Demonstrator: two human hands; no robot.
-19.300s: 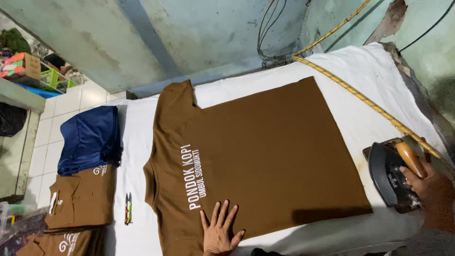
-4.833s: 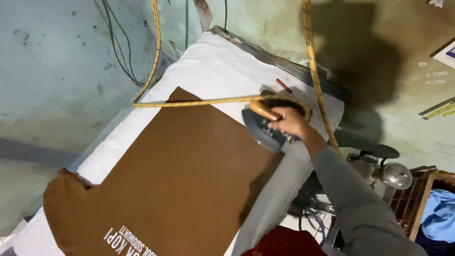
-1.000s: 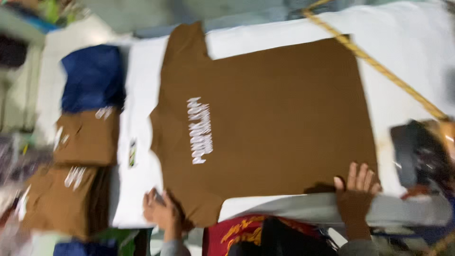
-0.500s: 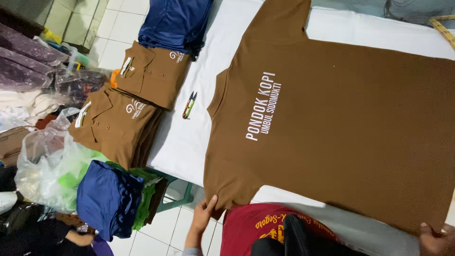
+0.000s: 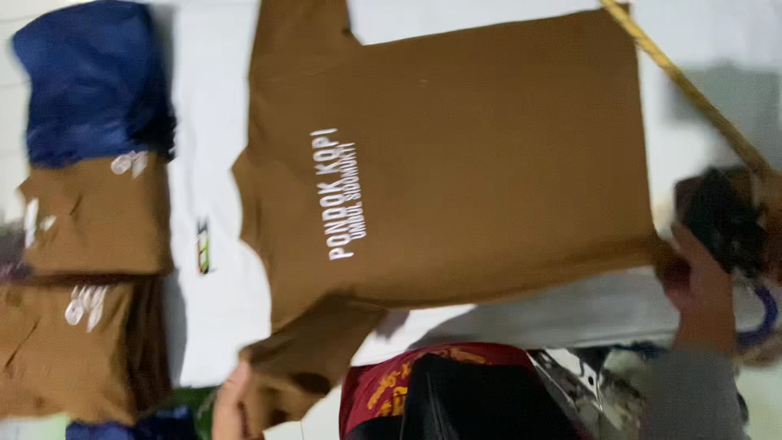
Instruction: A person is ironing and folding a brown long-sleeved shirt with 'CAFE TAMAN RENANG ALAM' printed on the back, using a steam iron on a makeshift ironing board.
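A brown T-shirt (image 5: 489, 163) with white print lies spread on the white padded board (image 5: 212, 81). My left hand (image 5: 230, 401) is at the bottom left, closed on the shirt's near sleeve, which is bunched and raised off the board. At the right, my right hand (image 5: 700, 281) pinches the shirt's near hem corner. The near edge of the shirt is lifted slightly and casts a shadow on the white cover.
A dark iron (image 5: 725, 216) sits at the board's right end behind my right hand, with a yellow cord (image 5: 692, 94) running diagonally above it. Left of the board lie a folded blue garment (image 5: 90, 81) and two stacks of folded brown shirts (image 5: 98, 216). A small pen-like object (image 5: 203, 244) rests on the cover.
Both hands have closed on the shirt's near side, left on the sleeve, right on the hem corner, and that edge has lifted. The view has swung right, bringing the iron back in.
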